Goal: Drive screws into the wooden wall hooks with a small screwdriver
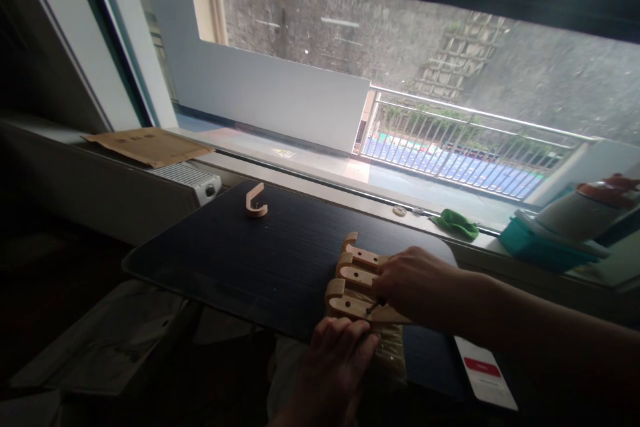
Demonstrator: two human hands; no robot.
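Several pale bent-wood hooks [356, 275] lie side by side at the table's near right, their curled ends to the left and dark holes along their flat parts. My right hand [413, 280] is closed over their right ends. From its fingers a slim dark screw-like piece [375, 307] points down at the nearest hook; its exact kind is hard to make out. Curled fingers of my left hand [343, 347] press along the near edge of that hook. Beneath the hooks, a clear plastic bag [393, 350] hangs over the table edge.
Another wooden hook [257, 211] stands alone on the dark table [240, 260]. A white card with a red band [483, 368] lies at the right. A radiator [195, 180] bearing a brown envelope [150, 145], a green cloth [456, 223] and a teal box [540, 243] line the window side.
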